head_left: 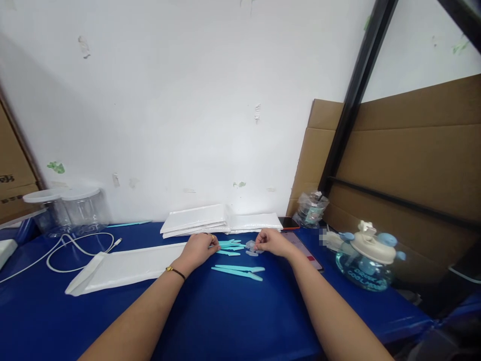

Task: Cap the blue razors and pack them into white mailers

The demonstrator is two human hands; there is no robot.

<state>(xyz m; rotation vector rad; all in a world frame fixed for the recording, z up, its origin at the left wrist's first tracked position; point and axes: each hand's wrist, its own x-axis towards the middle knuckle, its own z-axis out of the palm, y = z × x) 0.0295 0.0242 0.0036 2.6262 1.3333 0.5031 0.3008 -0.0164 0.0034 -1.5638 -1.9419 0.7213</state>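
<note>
Both of my arms reach forward over a blue table (210, 321). My left hand (199, 248), with a ring and a dark wrist band, is closed on the end of a light-blue plastic stick (230, 244) in a small pile. My right hand (271, 242) pinches a small clear plastic cap (251, 245) beside that pile. Two more light-blue sticks (238, 271) lie side by side on the table just in front of my hands.
A flat white bag (124, 268) lies left of my hands, with a stack of white bags (218, 220) behind. Clear jars (67, 210) and a white cable (75, 248) sit at far left. A phone (300, 245), a blue water jug (366, 260) and cardboard (413, 165) stand at right.
</note>
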